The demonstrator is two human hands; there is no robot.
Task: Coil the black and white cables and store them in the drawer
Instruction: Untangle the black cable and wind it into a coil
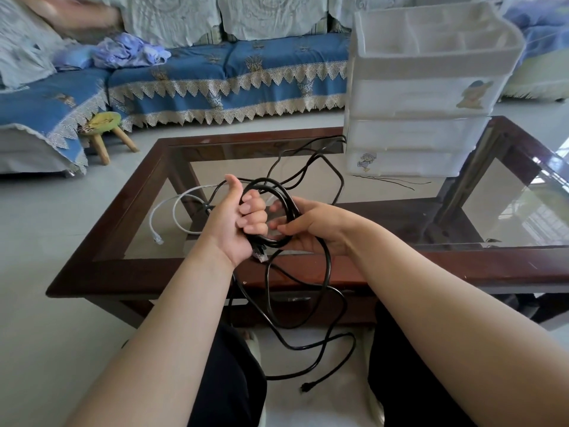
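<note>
My left hand grips several loops of a black cable above the near edge of the glass coffee table. My right hand holds the same coil from the right, fingers curled round the strands. Loose black cable hangs down between my knees, with one plug end near the floor. More of it trails across the glass toward the drawer unit. A white cable lies in loose loops on the table's left part, its clear plug near the frame. A white plastic drawer unit stands at the table's back right, drawers closed.
A blue-covered sofa runs along the back, with crumpled cloth on it. A small wooden stool stands on the floor to the left. A thin dark wire lies in front of the drawer unit.
</note>
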